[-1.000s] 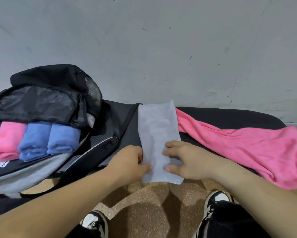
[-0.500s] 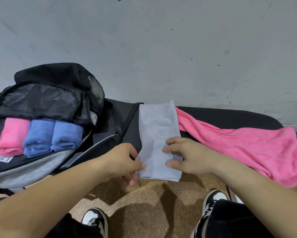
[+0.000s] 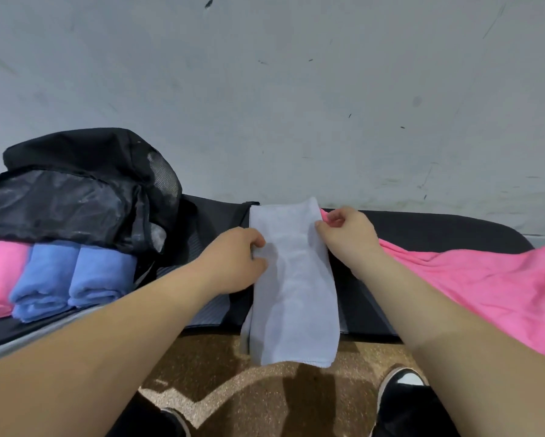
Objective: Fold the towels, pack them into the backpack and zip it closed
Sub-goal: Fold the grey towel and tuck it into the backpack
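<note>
Grey towel (image 3: 293, 279), folded into a long strip, lies across table (image 3: 438, 228), near end overhanging. Left hand (image 3: 233, 260) pinches its left edge, right hand (image 3: 348, 234) its right edge. Backpack (image 3: 75, 171) open, left.

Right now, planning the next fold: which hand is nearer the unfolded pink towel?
Right. The right hand pinches the grey towel at the edge beside the unfolded pink towel; the left hand grips the opposite edge, farther away.

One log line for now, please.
step: fold grey towel | left hand: grips its left edge | right hand: pinches its right edge | backpack: open, three folded towels inside | pink towel: unfolded on bench
</note>
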`<state>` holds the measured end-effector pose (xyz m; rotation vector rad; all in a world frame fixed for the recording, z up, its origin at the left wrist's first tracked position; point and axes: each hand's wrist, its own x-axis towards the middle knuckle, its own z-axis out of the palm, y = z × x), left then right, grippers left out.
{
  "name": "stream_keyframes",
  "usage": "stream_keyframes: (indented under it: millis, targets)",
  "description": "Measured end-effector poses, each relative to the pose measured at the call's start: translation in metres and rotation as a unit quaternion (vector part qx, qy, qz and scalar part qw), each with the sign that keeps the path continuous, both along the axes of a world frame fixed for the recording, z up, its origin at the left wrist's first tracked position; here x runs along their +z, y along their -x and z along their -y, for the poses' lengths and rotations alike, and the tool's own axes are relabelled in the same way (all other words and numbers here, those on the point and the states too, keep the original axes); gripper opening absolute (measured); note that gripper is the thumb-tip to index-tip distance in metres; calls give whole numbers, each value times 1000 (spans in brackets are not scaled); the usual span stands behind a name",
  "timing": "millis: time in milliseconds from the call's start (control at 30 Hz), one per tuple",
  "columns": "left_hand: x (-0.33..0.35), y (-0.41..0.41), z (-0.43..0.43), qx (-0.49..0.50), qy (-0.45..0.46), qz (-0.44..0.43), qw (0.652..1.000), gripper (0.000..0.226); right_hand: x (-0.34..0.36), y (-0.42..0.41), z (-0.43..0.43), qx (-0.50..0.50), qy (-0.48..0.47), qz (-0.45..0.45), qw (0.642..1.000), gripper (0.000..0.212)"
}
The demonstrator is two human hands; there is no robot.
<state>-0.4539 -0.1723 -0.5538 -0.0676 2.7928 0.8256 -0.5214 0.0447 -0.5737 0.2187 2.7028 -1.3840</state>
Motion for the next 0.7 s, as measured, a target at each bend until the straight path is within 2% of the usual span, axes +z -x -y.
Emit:
stream_keyframes:
  millis: [133, 233, 333, 467, 533, 600, 667, 700]
  targets:
    - [-13, 12, -1, -20, 51, 0, 999, 41, -3, 22, 16, 2, -68, 3, 998, 26]
    - [-17, 16, 1, -22, 51, 1, 998, 39, -6, 28, 20, 13, -96, 43, 994, 15]
    - [-19, 17, 5, -25, 35, -2, 999, 38, -3, 33, 22, -19, 22, 53, 998, 3]
    - [-20, 17, 10, -15, 12, -17, 1000, 33, 19, 29, 27, -9, 166, 66, 984, 13]
    - [-16, 18, 10, 29, -16, -48, 998, 29, 30, 23, 26, 14, 226, 99, 969, 22]
    - [-11, 20, 12, 89, -52, -103, 989, 43, 37, 16, 22, 40, 271, 114, 955, 28]
    - [-5, 20, 16, 106, -72, -158, 979, 75, 41, 9, 16, 73, 277, 106, 952, 46]
    - [0, 19, 17, 87, -78, -177, 977, 88, 43, 4, 13, 91, 282, 100, 950, 48]
